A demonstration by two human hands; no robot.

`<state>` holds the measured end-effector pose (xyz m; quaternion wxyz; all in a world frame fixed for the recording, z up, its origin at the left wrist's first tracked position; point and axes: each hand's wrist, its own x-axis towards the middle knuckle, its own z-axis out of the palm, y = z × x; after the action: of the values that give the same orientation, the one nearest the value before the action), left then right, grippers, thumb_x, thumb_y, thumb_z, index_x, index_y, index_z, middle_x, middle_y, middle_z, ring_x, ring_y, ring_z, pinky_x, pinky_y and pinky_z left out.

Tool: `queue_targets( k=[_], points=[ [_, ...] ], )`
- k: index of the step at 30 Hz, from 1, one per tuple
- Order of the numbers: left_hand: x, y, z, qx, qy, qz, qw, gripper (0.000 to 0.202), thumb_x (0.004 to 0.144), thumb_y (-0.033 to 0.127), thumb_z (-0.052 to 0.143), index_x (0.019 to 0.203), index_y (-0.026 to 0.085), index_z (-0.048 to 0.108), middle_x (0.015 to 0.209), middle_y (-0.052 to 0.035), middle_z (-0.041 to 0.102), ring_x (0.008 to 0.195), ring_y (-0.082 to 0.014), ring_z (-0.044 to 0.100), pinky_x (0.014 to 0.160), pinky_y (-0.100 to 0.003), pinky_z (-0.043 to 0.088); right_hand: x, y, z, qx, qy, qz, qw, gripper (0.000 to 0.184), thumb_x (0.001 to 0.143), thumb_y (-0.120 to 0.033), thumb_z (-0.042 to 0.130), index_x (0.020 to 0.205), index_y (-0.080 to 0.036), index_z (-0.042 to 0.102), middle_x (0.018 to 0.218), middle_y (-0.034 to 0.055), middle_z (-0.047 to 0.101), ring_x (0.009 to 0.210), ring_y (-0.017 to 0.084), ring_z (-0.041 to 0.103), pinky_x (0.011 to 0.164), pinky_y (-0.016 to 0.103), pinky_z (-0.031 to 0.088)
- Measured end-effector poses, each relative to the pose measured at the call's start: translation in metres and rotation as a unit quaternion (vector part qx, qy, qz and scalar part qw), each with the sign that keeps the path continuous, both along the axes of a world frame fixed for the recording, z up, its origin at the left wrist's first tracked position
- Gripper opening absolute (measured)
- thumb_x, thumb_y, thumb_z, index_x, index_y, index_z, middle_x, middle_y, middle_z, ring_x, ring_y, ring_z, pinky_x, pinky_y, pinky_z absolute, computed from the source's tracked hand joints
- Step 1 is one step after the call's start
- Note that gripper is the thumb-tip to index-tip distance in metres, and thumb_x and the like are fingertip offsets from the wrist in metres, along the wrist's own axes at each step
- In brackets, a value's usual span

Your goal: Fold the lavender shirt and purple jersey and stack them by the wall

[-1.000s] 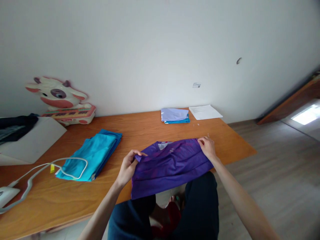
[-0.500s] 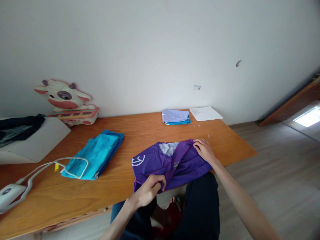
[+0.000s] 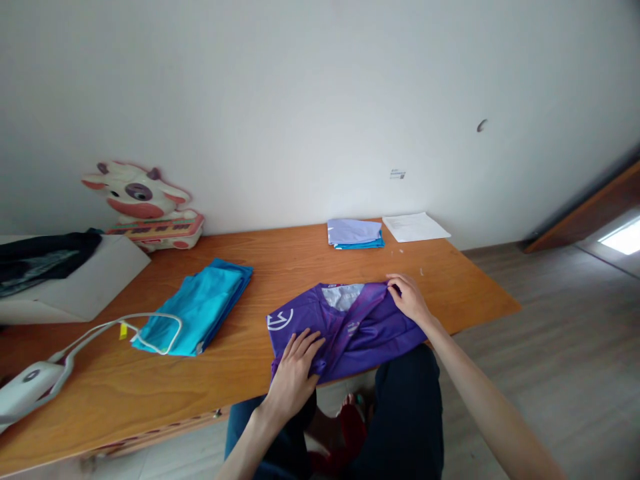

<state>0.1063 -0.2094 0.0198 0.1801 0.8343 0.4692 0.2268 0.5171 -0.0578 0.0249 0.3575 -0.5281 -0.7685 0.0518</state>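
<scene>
A purple shirt (image 3: pixel 360 333) with a white logo lies partly folded at the near edge of the wooden table (image 3: pixel 260 260). My left hand (image 3: pixel 295 370) lies flat on its near left part, fingers spread. My right hand (image 3: pixel 410 298) pinches the fabric at the shirt's far right fold. A grey inner label patch shows near the collar.
A folded turquoise garment (image 3: pixel 197 307) lies to the left with a white cable (image 3: pixel 100 330) looped over it, leading to an iron (image 3: pixel 23 393). A small folded pile (image 3: pixel 355 233) and paper sheet (image 3: pixel 415 227) sit at the back. A cow-shaped toy keyboard (image 3: pixel 145 210) stands by the wall.
My left hand let go of the shirt's left edge, moved down to the near edge, and now lies flat on the fabric. The shirt's left part now lies flat, logo showing.
</scene>
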Motion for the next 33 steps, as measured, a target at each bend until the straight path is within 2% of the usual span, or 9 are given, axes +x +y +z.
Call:
queue_targets(
  k=[3,7,12,16,19,21,28,30,33],
  points=[
    [-0.001,-0.004,0.000,-0.001,-0.013,-0.003,1.000,0.068,0.069,-0.003,0.050,0.127,0.029,0.066,0.151,-0.0038,0.062,0.155,-0.0280,0.042,0.133,-0.063,0.023,0.005,-0.020,0.007,-0.024,0.109,-0.022,0.993,0.017,0.102,-0.041,0.054,0.102,-0.027,0.064,0.118,0.0096,0.075,0.112,0.028,0.070,0.103,0.046,0.055],
    [0.005,-0.010,0.006,-0.015,-0.065,-0.017,0.998,0.071,0.060,-0.004,0.043,0.121,0.027,0.063,0.127,-0.0045,0.072,0.140,-0.0241,0.058,0.133,-0.058,0.025,0.016,-0.057,0.015,-0.068,0.181,-0.068,0.979,0.026,0.103,-0.047,0.051,0.108,-0.026,0.064,0.107,0.0080,0.076,0.097,0.026,0.073,0.088,0.037,0.058],
    [0.009,-0.015,0.011,-0.050,-0.079,-0.018,0.995,0.072,0.069,-0.001,0.045,0.132,0.028,0.061,0.129,-0.0085,0.069,0.124,-0.0278,0.063,0.112,-0.049,0.047,0.015,-0.101,0.015,-0.169,-0.071,0.017,0.983,0.038,0.101,-0.054,0.059,0.132,-0.036,0.070,0.117,0.0045,0.080,0.102,0.030,0.077,0.092,0.042,0.059],
    [0.016,-0.018,0.015,-0.026,-0.028,-0.016,0.999,0.062,0.087,0.010,0.052,0.145,0.031,0.059,0.133,-0.0102,0.066,0.118,-0.0305,0.062,0.104,-0.048,0.047,0.002,-0.119,0.003,-0.133,-0.167,0.058,0.975,0.041,0.097,-0.054,0.067,0.132,-0.035,0.070,0.124,0.0075,0.078,0.107,0.032,0.075,0.089,0.044,0.060],
    [0.018,-0.005,0.010,0.002,-0.003,-0.019,1.000,0.053,0.096,0.018,0.054,0.146,0.032,0.059,0.133,-0.0094,0.065,0.117,-0.0295,0.061,0.102,-0.046,0.047,-0.006,-0.112,-0.008,-0.098,-0.175,0.040,0.979,0.026,0.104,-0.050,0.058,0.109,-0.030,0.073,0.106,0.0083,0.078,0.096,0.029,0.074,0.082,0.039,0.059],
    [0.016,0.017,0.005,0.012,0.011,-0.017,1.000,0.059,0.092,0.009,0.052,0.145,0.032,0.060,0.133,-0.0083,0.064,0.119,-0.0285,0.060,0.104,-0.045,0.047,-0.012,-0.096,-0.013,-0.076,-0.177,0.012,0.981,0.027,0.106,-0.049,0.054,0.101,-0.028,0.071,0.101,0.0087,0.075,0.093,0.028,0.073,0.080,0.037,0.057],
    [-0.002,0.120,0.014,0.051,0.043,0.002,0.998,0.077,0.078,-0.004,0.041,0.145,0.026,0.063,0.128,-0.0100,0.065,0.117,-0.0279,0.058,0.108,-0.045,0.045,-0.037,-0.024,-0.004,-0.022,-0.150,-0.035,0.988,0.022,0.107,-0.038,0.050,0.114,-0.024,0.066,0.111,0.0147,0.072,0.109,0.034,0.068,0.096,0.047,0.054],
    [-0.008,0.126,0.021,0.061,0.038,-0.007,0.997,0.078,0.077,-0.003,0.042,0.145,0.027,0.064,0.129,-0.0096,0.066,0.117,-0.0286,0.057,0.108,-0.046,0.044,-0.043,-0.021,0.000,-0.014,-0.128,-0.019,0.991,0.027,0.108,-0.031,0.046,0.127,-0.024,0.064,0.117,0.0144,0.074,0.113,0.033,0.069,0.099,0.047,0.054],
    [-0.018,0.106,0.024,0.043,0.016,-0.024,0.999,0.069,0.077,0.000,0.045,0.136,0.027,0.070,0.130,-0.0081,0.067,0.121,-0.0294,0.056,0.107,-0.047,0.043,-0.048,-0.038,0.000,-0.044,-0.136,0.020,0.990,0.035,0.110,-0.033,0.044,0.139,-0.028,0.063,0.121,0.0106,0.077,0.107,0.030,0.073,0.093,0.042,0.055]
  ],
)
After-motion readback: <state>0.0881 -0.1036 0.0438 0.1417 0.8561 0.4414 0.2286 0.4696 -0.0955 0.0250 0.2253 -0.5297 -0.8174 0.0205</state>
